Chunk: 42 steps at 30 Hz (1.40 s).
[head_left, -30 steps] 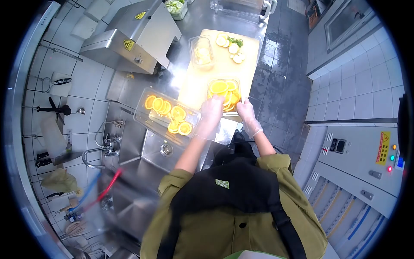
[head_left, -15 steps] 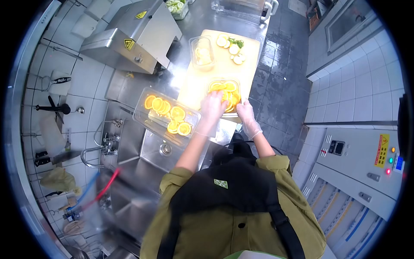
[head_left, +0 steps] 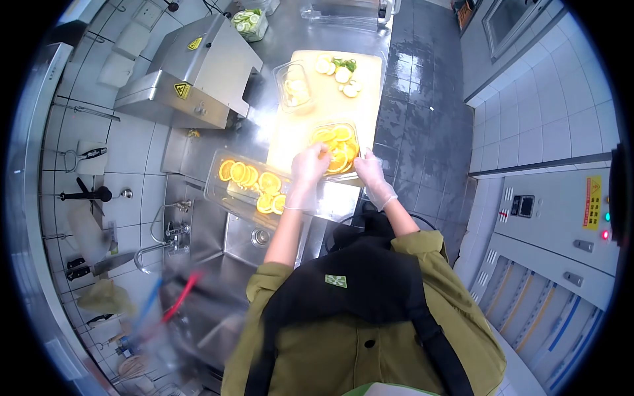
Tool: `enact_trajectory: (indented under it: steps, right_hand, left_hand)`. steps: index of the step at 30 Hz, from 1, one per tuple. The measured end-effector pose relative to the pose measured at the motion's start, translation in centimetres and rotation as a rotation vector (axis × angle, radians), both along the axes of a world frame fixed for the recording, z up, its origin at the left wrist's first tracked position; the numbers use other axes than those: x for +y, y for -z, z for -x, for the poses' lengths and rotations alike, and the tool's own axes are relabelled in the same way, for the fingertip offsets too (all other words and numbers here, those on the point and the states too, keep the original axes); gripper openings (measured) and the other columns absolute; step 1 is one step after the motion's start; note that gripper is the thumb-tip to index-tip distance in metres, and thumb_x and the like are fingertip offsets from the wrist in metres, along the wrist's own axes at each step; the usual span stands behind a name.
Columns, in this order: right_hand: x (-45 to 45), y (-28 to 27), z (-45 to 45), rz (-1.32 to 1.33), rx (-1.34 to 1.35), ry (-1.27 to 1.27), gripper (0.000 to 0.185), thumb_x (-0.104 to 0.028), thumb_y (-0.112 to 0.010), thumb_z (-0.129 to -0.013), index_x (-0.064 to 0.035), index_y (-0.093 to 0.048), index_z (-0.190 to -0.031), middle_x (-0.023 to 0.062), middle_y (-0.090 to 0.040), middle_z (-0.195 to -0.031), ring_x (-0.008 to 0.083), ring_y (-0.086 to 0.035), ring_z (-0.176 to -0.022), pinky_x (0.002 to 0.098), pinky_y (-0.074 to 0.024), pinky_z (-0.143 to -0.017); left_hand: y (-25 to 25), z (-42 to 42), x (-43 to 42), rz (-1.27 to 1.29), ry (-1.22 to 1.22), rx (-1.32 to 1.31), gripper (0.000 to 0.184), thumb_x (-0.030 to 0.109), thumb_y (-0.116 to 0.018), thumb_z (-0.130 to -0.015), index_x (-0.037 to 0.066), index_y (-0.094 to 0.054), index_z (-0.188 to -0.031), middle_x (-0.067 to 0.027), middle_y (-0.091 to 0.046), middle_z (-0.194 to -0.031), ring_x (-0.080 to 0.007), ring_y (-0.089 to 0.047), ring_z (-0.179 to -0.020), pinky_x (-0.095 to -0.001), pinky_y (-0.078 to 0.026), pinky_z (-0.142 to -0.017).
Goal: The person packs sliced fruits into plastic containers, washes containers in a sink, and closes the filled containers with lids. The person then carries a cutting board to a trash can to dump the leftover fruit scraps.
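Note:
A clear container of orange slices (head_left: 341, 146) stands at the near end of the pale cutting board (head_left: 280, 140). My left hand (head_left: 309, 173), in a clear glove, is at the container's left near side, its fingers drawn together near the slices; what they pinch is hidden. At the near right corner, my gloved right hand (head_left: 372, 175) has its fingers closed on the rim of the container. Left of the board, a long clear tray (head_left: 218, 191) holds several orange slices (head_left: 269, 183) and reaches over the sink.
Further up the board are a clear container (head_left: 292, 86) and cut pale fruit with green pieces (head_left: 343, 74). A steel machine (head_left: 191, 72) stands at the upper left, a tub of green slices (head_left: 249, 24) behind it. The sink (head_left: 259, 237) lies below the tray.
My left hand has drawn back from over the slices toward the container's left near edge. My right hand stays at the corner. The whole view has shifted slightly.

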State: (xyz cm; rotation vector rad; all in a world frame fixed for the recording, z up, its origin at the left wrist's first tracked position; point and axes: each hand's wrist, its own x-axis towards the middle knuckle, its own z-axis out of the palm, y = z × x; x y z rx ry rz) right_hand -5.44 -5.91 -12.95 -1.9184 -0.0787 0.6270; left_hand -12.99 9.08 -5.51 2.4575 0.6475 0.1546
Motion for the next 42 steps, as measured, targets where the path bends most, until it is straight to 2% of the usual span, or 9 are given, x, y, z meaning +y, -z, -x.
enact_trajectory:
  steps: [7, 11, 13, 20, 26, 30, 37, 41, 42]
  right_hand:
    - [-0.1, -0.7, 0.1, -0.062, 0.019, 0.036, 0.036, -0.012, -0.048, -0.076, -0.0004, -0.055, -0.110, 0.0187, -0.063, -0.090, 0.0293, -0.061, -0.086, 0.0361, -0.0459, -0.078]
    - [0.3, -0.6, -0.1, -0.031, 0.030, 0.021, 0.034, -0.012, -0.047, -0.077, -0.0002, -0.056, -0.108, 0.0199, -0.063, -0.090, 0.0302, -0.062, -0.088, 0.0359, -0.0453, -0.079]
    - [0.1, -0.6, -0.3, 0.011, 0.008, 0.019, 0.033, -0.012, -0.047, -0.077, -0.0006, -0.056, -0.107, 0.0203, -0.064, -0.090, 0.0307, -0.062, -0.089, 0.0359, -0.0450, -0.080]
    - [0.2, 0.5, -0.4, 0.040, 0.053, 0.019, 0.034, -0.015, -0.047, -0.078, -0.0021, -0.057, -0.108, 0.0205, -0.064, -0.090, 0.0315, -0.062, -0.088, 0.0365, -0.0454, -0.080]
    - [0.0, 1.7, -0.7, 0.044, 0.041, 0.012, 0.038, -0.018, -0.049, -0.079, -0.0033, -0.056, -0.113, 0.0205, -0.065, -0.092, 0.0308, -0.063, -0.089, 0.0361, -0.0459, -0.080]
    - [0.0, 1.8, -0.9, 0.023, 0.059, 0.006, 0.038, -0.018, -0.049, -0.080, -0.0034, -0.056, -0.114, 0.0202, -0.065, -0.095, 0.0303, -0.063, -0.091, 0.0362, -0.0460, -0.080]
    - [0.1, 2.6, -1.0, 0.015, 0.034, 0.028, 0.038, -0.017, -0.048, -0.080, -0.0040, -0.056, -0.115, 0.0194, -0.065, -0.097, 0.0297, -0.063, -0.093, 0.0361, -0.0459, -0.081]
    - [0.1, 2.2, -0.9, 0.038, 0.048, 0.026, 0.040, -0.017, -0.048, -0.080, -0.0047, -0.055, -0.118, 0.0194, -0.065, -0.098, 0.0298, -0.063, -0.093, 0.0354, -0.0458, -0.081]
    - [0.1, 2.4, -1.0, 0.052, 0.055, 0.028, 0.041, -0.017, -0.048, -0.080, -0.0049, -0.055, -0.119, 0.0194, -0.065, -0.098, 0.0298, -0.063, -0.093, 0.0352, -0.0458, -0.081]
  left_hand:
    - [0.4, 1.6, -0.2, 0.029, 0.068, -0.297, 0.015, 0.023, -0.060, -0.081, 0.010, -0.065, -0.084, -0.0120, -0.066, -0.093, -0.0315, -0.063, -0.085, -0.0377, -0.050, -0.074]
    - [1.4, 7.2, 5.4, 0.061, -0.421, -0.259, 0.017, 0.022, -0.059, -0.083, 0.010, -0.066, -0.091, -0.0125, -0.066, -0.097, -0.0317, -0.063, -0.090, -0.0378, -0.050, -0.078]
    - [3.1, 11.0, 9.8, 0.185, -0.522, 0.081, 0.032, 0.024, -0.066, -0.078, 0.011, -0.063, -0.107, -0.0160, -0.063, -0.105, -0.0313, -0.060, -0.100, -0.0359, -0.047, -0.086]
    - [6.0, 13.0, 9.9, -0.039, -0.357, 0.403, 0.100, 0.030, -0.083, -0.058, 0.011, -0.030, -0.140, -0.0183, -0.035, -0.137, -0.0334, -0.043, -0.122, -0.0358, -0.036, -0.102]
    - [7.6, 11.6, 10.9, 0.134, -0.411, 0.352, 0.056, 0.034, -0.078, -0.063, 0.014, -0.059, -0.112, -0.0139, -0.055, -0.112, -0.0329, -0.051, -0.111, -0.0411, -0.045, -0.089]
    - [6.0, 12.6, 11.1, -0.268, -0.340, 0.147, 0.024, 0.032, -0.074, -0.069, 0.010, -0.069, -0.078, -0.0115, -0.062, -0.101, -0.0295, -0.060, -0.091, -0.0388, -0.048, -0.078]
    - [1.6, 15.2, 13.1, 0.717, -0.305, -0.065, 0.025, 0.026, -0.073, -0.077, 0.003, -0.067, -0.082, -0.0001, -0.062, -0.073, -0.0068, -0.055, -0.069, -0.0268, -0.045, -0.062]
    - [4.6, 15.9, 13.8, 0.373, -0.291, 0.368, 0.033, 0.027, -0.074, -0.070, 0.003, -0.065, -0.092, -0.0074, -0.063, -0.074, -0.0158, -0.059, -0.066, -0.0297, -0.046, -0.063]
    - [5.2, 15.6, 13.6, 0.266, -0.300, 0.551, 0.040, 0.030, -0.074, -0.066, 0.004, -0.064, -0.095, -0.0137, -0.064, -0.087, -0.0265, -0.062, -0.074, -0.0334, -0.049, -0.070]
